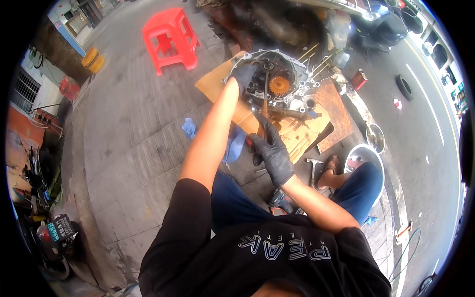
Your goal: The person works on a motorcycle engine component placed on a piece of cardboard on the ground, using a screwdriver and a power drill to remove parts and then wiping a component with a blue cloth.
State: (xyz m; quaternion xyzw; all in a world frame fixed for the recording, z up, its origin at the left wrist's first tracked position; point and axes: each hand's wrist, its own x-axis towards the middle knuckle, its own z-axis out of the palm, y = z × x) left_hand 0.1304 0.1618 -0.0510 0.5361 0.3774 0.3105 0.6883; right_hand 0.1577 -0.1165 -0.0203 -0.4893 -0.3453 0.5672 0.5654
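A silver engine casing (302, 74) with dark internals and an orange-brown gear (280, 85) lies on cardboard (208, 84). My left hand (241, 76), in a black glove, grips the casing's left side; some fingers are hidden against it. My right hand (271, 156), also gloved, is closed round a long tool (265, 101) with a bit of red at its near end. The tool's shaft points up across the casing toward its upper middle. A blue cloth (232, 148) lies beneath my arms.
Around me are a red stool (170, 39), hammer (313, 171), drill (281, 200), steel basin (375, 136), larger bowl (358, 151), rusty plate (336, 138), red can (359, 79) and yellow bucket (93, 61). A tire (404, 86) lies on the road at right.
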